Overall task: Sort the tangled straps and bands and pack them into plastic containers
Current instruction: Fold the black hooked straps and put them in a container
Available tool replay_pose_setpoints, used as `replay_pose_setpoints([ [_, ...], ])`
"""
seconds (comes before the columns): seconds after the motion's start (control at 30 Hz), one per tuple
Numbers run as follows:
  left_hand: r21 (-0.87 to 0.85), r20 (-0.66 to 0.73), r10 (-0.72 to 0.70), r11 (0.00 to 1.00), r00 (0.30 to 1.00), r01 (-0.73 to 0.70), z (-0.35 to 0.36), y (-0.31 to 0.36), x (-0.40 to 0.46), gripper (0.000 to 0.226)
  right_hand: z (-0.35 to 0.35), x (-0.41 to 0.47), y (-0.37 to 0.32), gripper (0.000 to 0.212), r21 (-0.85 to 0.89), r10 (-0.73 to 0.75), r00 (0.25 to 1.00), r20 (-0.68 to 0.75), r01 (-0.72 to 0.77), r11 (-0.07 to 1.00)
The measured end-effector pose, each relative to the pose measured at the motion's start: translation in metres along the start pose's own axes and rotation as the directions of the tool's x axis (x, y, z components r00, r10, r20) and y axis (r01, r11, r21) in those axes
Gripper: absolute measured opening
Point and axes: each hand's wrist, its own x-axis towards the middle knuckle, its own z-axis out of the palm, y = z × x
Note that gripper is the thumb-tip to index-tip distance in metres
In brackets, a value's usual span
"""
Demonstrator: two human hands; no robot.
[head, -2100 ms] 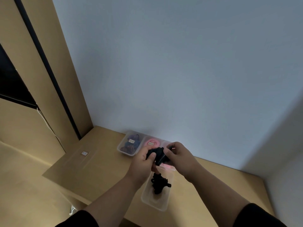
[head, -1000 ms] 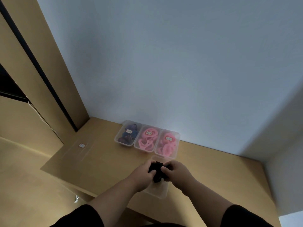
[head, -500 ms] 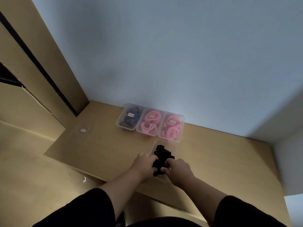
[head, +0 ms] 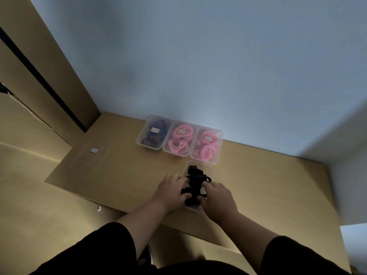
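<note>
A heap of black straps (head: 195, 182) fills a clear plastic container (head: 187, 169) near the table's front edge. My left hand (head: 170, 192) presses on the heap's left side and my right hand (head: 218, 198) on its right side, fingers curled over the straps. Behind it stand three labelled clear containers in a row: one with dark blue and purple bands (head: 154, 134), and two with pink bands (head: 179, 140) (head: 206, 144). The near end of the front container is hidden by my hands.
The wooden table (head: 268, 185) meets a pale wall at the back and right. A small white label (head: 94, 150) lies on the table's left part. A wooden panel with a dark gap (head: 49, 82) rises at the left.
Both hands came down from chest height with the black straps and now press them into the front container. The view tilted downwards, showing the row of three containers in full.
</note>
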Motion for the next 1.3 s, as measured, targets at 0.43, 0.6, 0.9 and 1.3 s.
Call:
replay_pose_setpoints([
  [0.43,0.023,-0.02,-0.129,0.991,0.991,0.13,-0.039,-0.062,-0.043,0.075,-0.04,0.02,-0.033,0.03,0.058,-0.047,0.991,-0.124,0.054,0.997],
  [0.6,-0.036,-0.056,-0.234,0.972,0.971,0.232,-0.057,-0.109,-0.054,0.049,-0.042,0.043,-0.085,0.039,0.037,-0.137,0.984,-0.114,0.142,0.989],
  [0.9,-0.156,-0.096,-0.306,0.944,0.947,0.289,-0.103,-0.211,-0.064,0.048,-0.02,0.105,-0.203,0.043,0.011,-0.23,0.973,-0.008,0.231,0.973],
  [1.3,-0.167,-0.034,-0.344,0.928,0.938,0.334,-0.141,-0.341,-0.065,0.052,0.023,0.201,-0.327,0.042,-0.063,-0.224,0.966,0.127,0.233,0.97],
])
